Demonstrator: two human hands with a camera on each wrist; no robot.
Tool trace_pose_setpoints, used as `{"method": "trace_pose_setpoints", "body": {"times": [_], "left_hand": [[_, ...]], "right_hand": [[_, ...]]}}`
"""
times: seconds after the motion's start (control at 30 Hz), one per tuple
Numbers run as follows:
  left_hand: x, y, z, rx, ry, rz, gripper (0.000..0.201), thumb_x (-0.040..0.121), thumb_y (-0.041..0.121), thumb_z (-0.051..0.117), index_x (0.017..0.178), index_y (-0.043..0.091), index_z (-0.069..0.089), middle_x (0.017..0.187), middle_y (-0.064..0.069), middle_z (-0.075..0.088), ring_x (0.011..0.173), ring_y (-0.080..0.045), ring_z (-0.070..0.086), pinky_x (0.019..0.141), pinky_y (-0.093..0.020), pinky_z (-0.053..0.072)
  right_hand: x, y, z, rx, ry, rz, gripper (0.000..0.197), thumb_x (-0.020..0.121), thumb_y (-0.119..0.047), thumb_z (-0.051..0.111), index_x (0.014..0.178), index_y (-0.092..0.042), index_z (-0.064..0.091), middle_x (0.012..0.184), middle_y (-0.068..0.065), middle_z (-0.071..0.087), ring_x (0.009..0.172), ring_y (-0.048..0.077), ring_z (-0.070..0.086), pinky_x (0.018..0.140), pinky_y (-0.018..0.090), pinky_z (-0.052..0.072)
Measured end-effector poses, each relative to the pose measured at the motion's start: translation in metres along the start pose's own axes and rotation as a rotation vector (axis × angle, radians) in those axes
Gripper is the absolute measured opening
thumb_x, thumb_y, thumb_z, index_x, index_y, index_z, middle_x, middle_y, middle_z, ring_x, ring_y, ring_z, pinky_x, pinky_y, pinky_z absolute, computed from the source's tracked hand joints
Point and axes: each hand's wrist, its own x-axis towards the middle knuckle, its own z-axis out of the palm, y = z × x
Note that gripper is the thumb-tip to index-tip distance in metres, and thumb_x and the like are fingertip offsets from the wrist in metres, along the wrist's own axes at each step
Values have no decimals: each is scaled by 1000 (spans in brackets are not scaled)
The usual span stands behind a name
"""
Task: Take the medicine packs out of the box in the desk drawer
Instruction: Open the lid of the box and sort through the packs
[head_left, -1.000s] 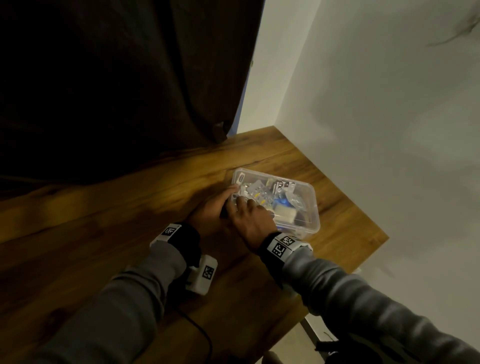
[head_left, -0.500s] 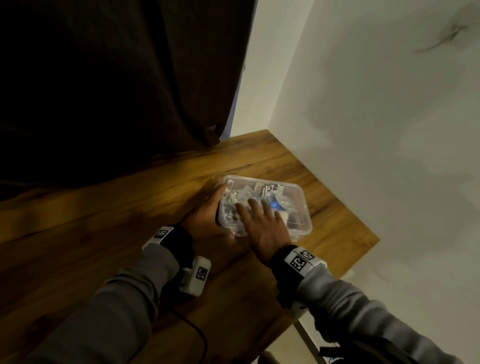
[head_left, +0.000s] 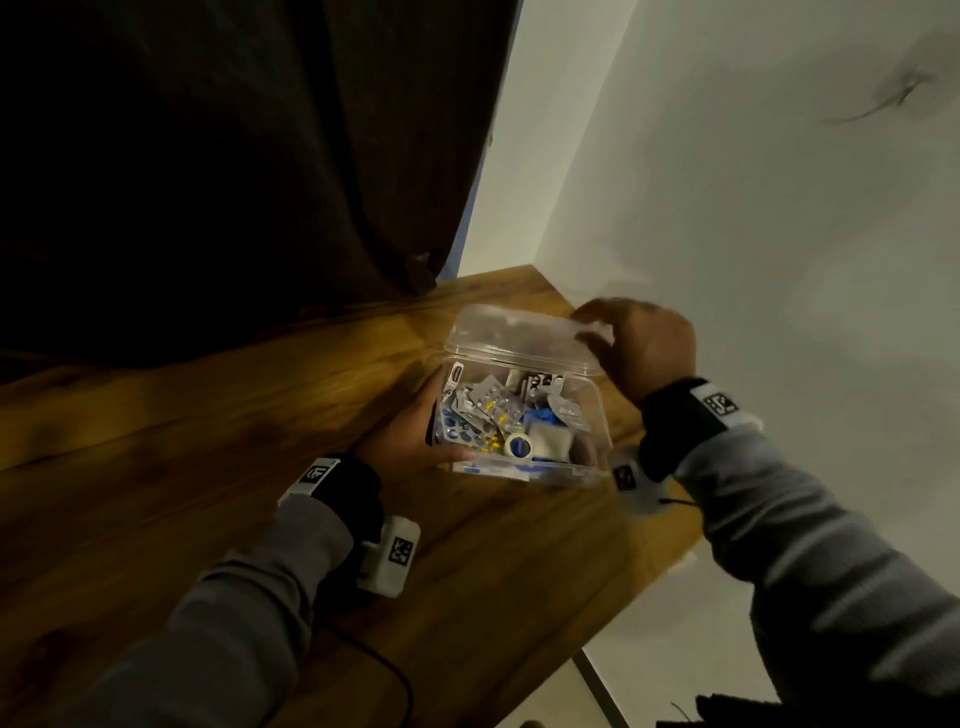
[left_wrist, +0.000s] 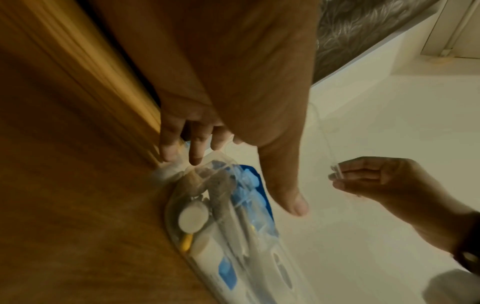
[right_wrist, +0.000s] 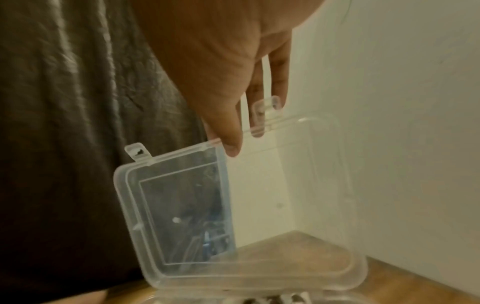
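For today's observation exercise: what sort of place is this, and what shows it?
Probably a room at home, at a desk in a corner. A wooden desk meets plain white walls, a dark curtain hangs behind, and a clear box of medicine packs sits open.

Your head camera looks steeply down at the desk (head_left: 208, 467) corner from above. Your left wrist camera looks along the fingers, close against the box (left_wrist: 233, 236). Your right wrist camera faces the lid (right_wrist: 233, 205) close up. All three share the box.

Box lid (head_left: 511, 332) now up, formerly closed.
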Motion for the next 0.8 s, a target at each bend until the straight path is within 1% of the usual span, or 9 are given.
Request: {"method": "trace_pose_setpoints", "body": {"times": [0.1, 0.23, 0.33, 0.4, 0.5, 0.57, 0.63, 0.7, 0.8], "left_hand": [[0, 8, 4, 78, 61, 30, 88, 86, 34, 62, 149, 24, 2, 159, 0, 12, 142, -8, 17, 115, -27, 15], [-1, 6, 7, 188, 117, 12, 67, 97, 30, 43, 149, 19, 3, 161, -2, 4, 147, -13, 4, 121, -33, 5], [-2, 4, 10, 230, 117, 3, 65, 98, 23, 40, 149, 16, 2, 160, -5, 3, 148, -17, 4, 119, -28, 2], [-3, 4, 10, 228, 127, -12, 64, 98, 18, 41, 149, 14, 3, 160, -7, 8, 147, -20, 10, 115, -23, 4], [-3, 1, 12, 244, 154, -7, 62, 97, 20, 40, 149, 14, 6, 158, -10, 18, 145, -25, 21, 113, -22, 9], [-3, 3, 14, 266, 159, -19, 61, 97, 15, 41, 149, 14, 8, 156, -14, 24, 140, -29, 30, 114, -28, 20], [-6, 4, 16, 274, 185, -24, 60, 96, 9, 42, 149, 12, 12, 153, -16, 30, 137, -32, 35, 114, -35, 26], [-11, 5, 20, 289, 220, 4, 60, 96, 7, 42, 148, 12, 14, 157, -12, 20, 143, -26, 25, 116, -26, 17], [-17, 4, 26, 311, 251, 13, 58, 96, 7, 41, 148, 13, 15, 158, -10, 18, 141, -22, 28, 110, -18, 11]], "right_hand": [[28, 25, 13, -92, 64, 20, 28, 83, -20, 63, 111, -27, 66, 116, 2, 70, 104, 29, 63, 79, 39, 49], [30, 53, 34, -70, 141, 160, 49, 79, -10, 66, 125, -21, 55, 131, 7, 58, 116, 33, 53, 80, 45, 48], [12, 68, 48, 10, 180, 338, 53, 82, -11, 64, 130, -20, 44, 130, 11, 49, 114, 35, 51, 70, 44, 50], [0, 75, 58, 89, 176, 435, 50, 85, -14, 61, 130, -21, 41, 129, 10, 48, 113, 33, 52, 69, 43, 51], [-16, 78, 69, 214, 131, 538, 36, 90, -27, 56, 124, -26, 43, 120, 2, 57, 98, 26, 61, 71, 36, 45], [-21, 77, 69, 298, 126, 610, 27, 90, -38, 55, 115, -30, 47, 108, -4, 64, 87, 22, 64, 71, 32, 44], [-19, 75, 72, 404, 116, 591, 15, 89, -39, 55, 102, -32, 54, 96, -5, 69, 83, 22, 66, 72, 35, 51], [-16, 73, 76, 497, 30, 486, 8, 86, -34, 58, 91, -29, 61, 87, -3, 71, 75, 21, 68, 74, 41, 57], [-19, 57, 76, 565, -279, 285, 4, 87, -26, 63, 87, -27, 66, 89, -2, 72, 69, 11, 67, 75, 35, 58]]}}
